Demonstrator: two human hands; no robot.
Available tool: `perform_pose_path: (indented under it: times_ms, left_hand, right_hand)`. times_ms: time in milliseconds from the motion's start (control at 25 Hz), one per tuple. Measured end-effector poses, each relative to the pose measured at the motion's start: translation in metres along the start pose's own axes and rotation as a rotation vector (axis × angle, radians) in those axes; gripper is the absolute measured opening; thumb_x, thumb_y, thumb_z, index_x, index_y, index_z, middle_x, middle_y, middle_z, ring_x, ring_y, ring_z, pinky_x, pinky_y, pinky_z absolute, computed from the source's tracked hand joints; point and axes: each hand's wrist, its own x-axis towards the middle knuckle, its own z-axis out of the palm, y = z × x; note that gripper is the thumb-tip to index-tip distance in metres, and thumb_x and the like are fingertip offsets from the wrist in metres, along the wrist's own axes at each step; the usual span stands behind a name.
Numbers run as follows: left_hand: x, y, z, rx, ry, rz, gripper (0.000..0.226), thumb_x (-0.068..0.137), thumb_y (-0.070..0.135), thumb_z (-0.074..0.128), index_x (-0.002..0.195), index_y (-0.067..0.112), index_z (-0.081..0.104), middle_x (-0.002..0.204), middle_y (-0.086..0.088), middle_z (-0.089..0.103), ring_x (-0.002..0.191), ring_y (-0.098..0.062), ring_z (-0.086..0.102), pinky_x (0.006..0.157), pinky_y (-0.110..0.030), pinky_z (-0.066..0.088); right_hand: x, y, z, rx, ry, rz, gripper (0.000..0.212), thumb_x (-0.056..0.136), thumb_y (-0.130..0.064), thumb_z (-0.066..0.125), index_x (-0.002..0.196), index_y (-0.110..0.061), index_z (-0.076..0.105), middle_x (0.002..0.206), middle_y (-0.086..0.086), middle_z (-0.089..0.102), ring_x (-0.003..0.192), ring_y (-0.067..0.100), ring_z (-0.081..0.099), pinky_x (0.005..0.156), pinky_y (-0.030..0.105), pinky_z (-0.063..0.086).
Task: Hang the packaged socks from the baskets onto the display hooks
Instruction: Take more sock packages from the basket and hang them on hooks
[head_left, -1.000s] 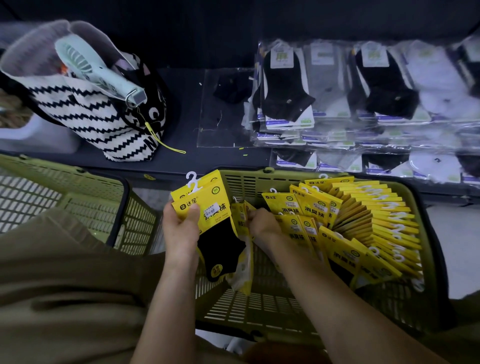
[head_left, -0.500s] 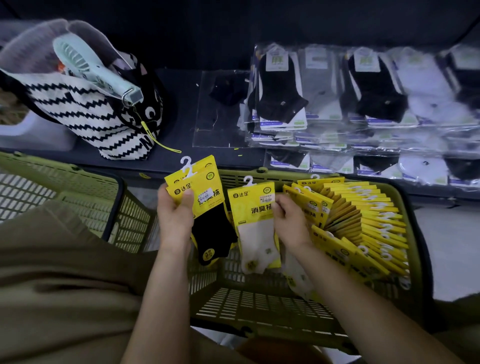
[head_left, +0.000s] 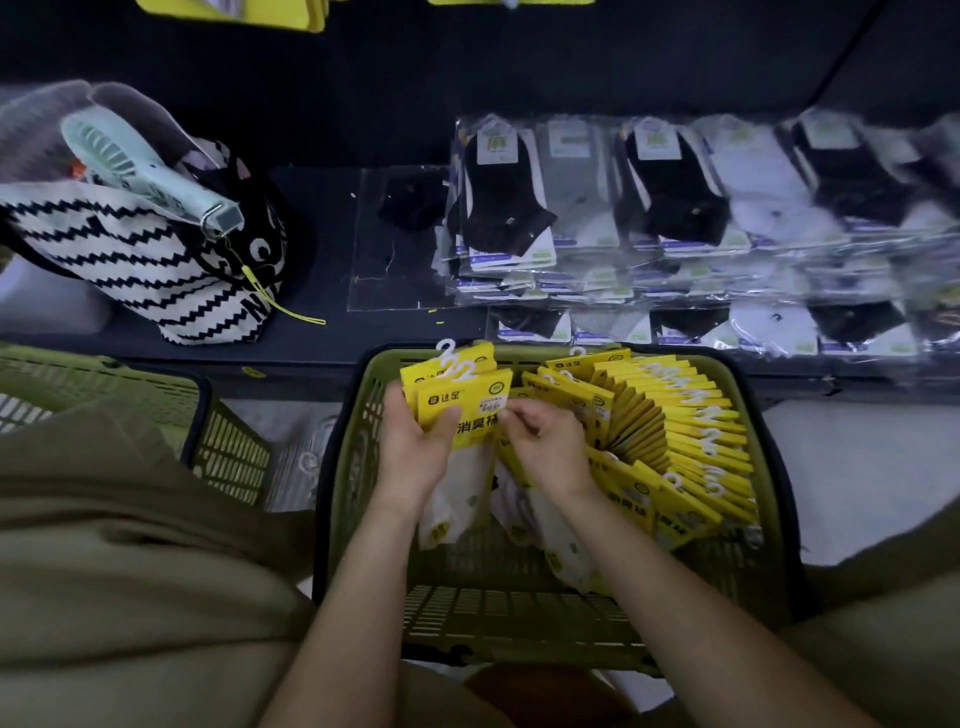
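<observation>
A green basket (head_left: 519, 621) sits in front of me, with a fanned row of yellow sock packs (head_left: 675, 415) along its right side. My left hand (head_left: 415, 447) grips a small stack of sock packs (head_left: 467, 395) above the basket, white hooks pointing up. The front pack of that stack holds white socks. My right hand (head_left: 545, 441) is beside the stack, fingers curled, pinching the right edge of the front pack. Loose white socks lie under both hands.
A second green basket (head_left: 104, 374) stands at the left. On the dark shelf behind are a zigzag-patterned bag (head_left: 130, 260) with a hand fan (head_left: 145, 171), and piles of clear-bagged socks (head_left: 675, 208). Yellow packs (head_left: 234, 10) hang at the top edge.
My right hand lifted a white-sock pack out of the basket and brought it left onto the front of the stack in my left hand, covering the black-sock pack.
</observation>
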Motion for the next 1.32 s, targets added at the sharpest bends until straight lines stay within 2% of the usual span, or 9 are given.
perform_pose_path:
  times_ms: [80, 200, 280, 480, 760, 1040, 1160, 1240, 1320]
  left_hand:
    - [0.002, -0.010, 0.002, 0.020, 0.060, -0.088, 0.035, 0.086, 0.000, 0.060, 0.116, 0.012, 0.046, 0.107, -0.005, 0.061, 0.092, -0.015, 0.060, 0.079, -0.031, 0.050]
    - [0.007, -0.026, -0.001, -0.060, 0.095, -0.267, 0.034, 0.089, 0.001, 0.057, 0.119, 0.012, 0.046, 0.105, -0.002, 0.061, 0.093, -0.017, 0.061, 0.074, -0.030, 0.050]
    - [0.011, -0.033, -0.001, -0.080, 0.091, -0.321, 0.036, 0.089, 0.002, 0.057, 0.121, 0.013, 0.044, 0.105, 0.000, 0.061, 0.094, -0.018, 0.061, 0.072, -0.030, 0.050]
    - [0.009, -0.041, -0.009, -0.085, 0.102, -0.339, 0.031, 0.089, 0.005, 0.058, 0.114, 0.019, 0.044, 0.100, 0.003, 0.061, 0.084, -0.009, 0.060, 0.061, -0.023, 0.046]
    - [0.008, -0.043, -0.038, -0.077, 0.136, -0.346, 0.034, 0.089, 0.003, 0.058, 0.120, 0.010, 0.047, 0.110, -0.007, 0.063, 0.100, -0.025, 0.062, 0.088, -0.046, 0.052]
    - [0.009, -0.041, -0.034, -0.085, 0.098, -0.325, 0.025, 0.089, 0.003, 0.058, 0.094, 0.025, 0.049, 0.094, 0.003, 0.063, 0.085, -0.013, 0.062, 0.071, -0.031, 0.050]
    - [0.007, -0.040, -0.020, -0.121, -0.089, -0.297, 0.018, 0.091, 0.009, 0.057, 0.098, 0.024, 0.051, 0.103, -0.002, 0.065, 0.096, -0.019, 0.063, 0.081, -0.034, 0.051]
    - [0.003, -0.038, -0.010, -0.167, -0.249, -0.288, 0.015, 0.092, 0.027, 0.055, 0.107, 0.025, 0.051, 0.112, -0.001, 0.065, 0.104, -0.018, 0.062, 0.086, -0.033, 0.049]
    - [-0.004, -0.036, -0.002, -0.183, -0.342, -0.311, 0.036, 0.083, 0.053, 0.051, 0.110, 0.029, 0.050, 0.112, 0.003, 0.065, 0.102, -0.012, 0.063, 0.079, -0.028, 0.050]
  right_hand:
    - [-0.010, 0.015, -0.002, -0.082, -0.076, 0.119, 0.018, 0.086, -0.024, 0.065, 0.096, -0.012, 0.073, 0.093, 0.004, 0.073, 0.087, 0.019, 0.066, 0.079, 0.030, 0.051]
    - [-0.040, 0.045, -0.006, -0.223, 0.084, 0.304, 0.018, 0.088, -0.027, 0.061, 0.099, -0.016, 0.070, 0.096, 0.005, 0.070, 0.091, 0.025, 0.065, 0.071, 0.029, 0.048]
    - [-0.045, 0.057, -0.010, -0.254, 0.183, 0.330, 0.030, 0.087, -0.028, 0.062, 0.114, -0.014, 0.062, 0.108, 0.006, 0.066, 0.101, 0.028, 0.062, 0.075, 0.032, 0.050]
    - [-0.023, 0.064, -0.005, -0.463, 0.114, 0.296, 0.066, 0.083, -0.032, 0.069, 0.137, -0.011, 0.038, 0.130, 0.012, 0.052, 0.121, 0.032, 0.049, 0.093, 0.043, 0.046]
    - [-0.014, 0.075, 0.006, -0.815, -0.057, 0.261, 0.045, 0.088, -0.039, 0.059, 0.127, -0.018, 0.051, 0.131, 0.007, 0.047, 0.122, 0.028, 0.044, 0.095, 0.039, 0.038]
    - [-0.016, 0.061, -0.022, 0.021, -0.242, 0.296, 0.024, 0.090, -0.017, 0.061, 0.113, -0.022, 0.059, 0.112, -0.003, 0.062, 0.108, 0.018, 0.056, 0.083, 0.027, 0.042]
    - [-0.007, 0.040, -0.022, 0.143, -0.312, 0.291, 0.022, 0.093, -0.019, 0.056, 0.114, -0.023, 0.056, 0.115, -0.003, 0.061, 0.111, 0.016, 0.055, 0.093, 0.033, 0.045]
    - [-0.006, 0.030, -0.021, 0.205, -0.262, 0.243, 0.026, 0.094, -0.016, 0.053, 0.119, -0.022, 0.052, 0.117, -0.003, 0.060, 0.114, 0.016, 0.053, 0.100, 0.037, 0.042]
    - [-0.010, 0.029, -0.018, 0.250, -0.213, 0.203, 0.029, 0.094, -0.009, 0.051, 0.121, -0.019, 0.048, 0.118, 0.000, 0.060, 0.116, 0.017, 0.053, 0.103, 0.038, 0.040]
